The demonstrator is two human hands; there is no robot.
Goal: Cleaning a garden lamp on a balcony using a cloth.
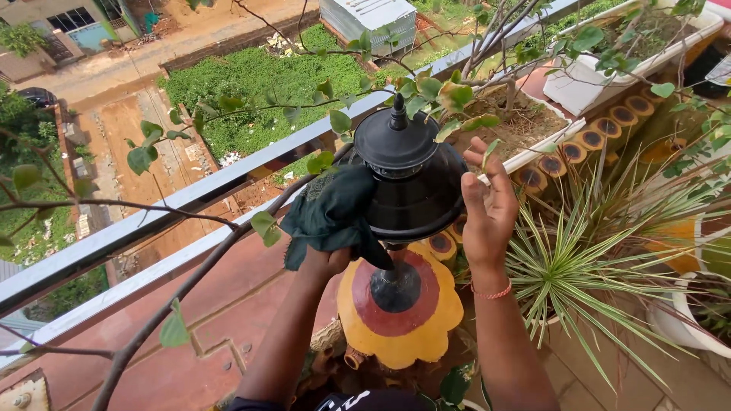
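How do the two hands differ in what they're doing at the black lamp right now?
The left hand clutches a dark green cloth pressed against the black lamp; the right hand is bare and open, its palm on the lamp's other side. The right wrist wears a thin orange band; the left wrist shows none. Both are raised to the lamp's dome.

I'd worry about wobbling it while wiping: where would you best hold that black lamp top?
Probably at the wide lower rim of the black lamp, from the right, where the right hand rests. The dome is smooth, its knob small; the left hand presses the dark cloth opposite.
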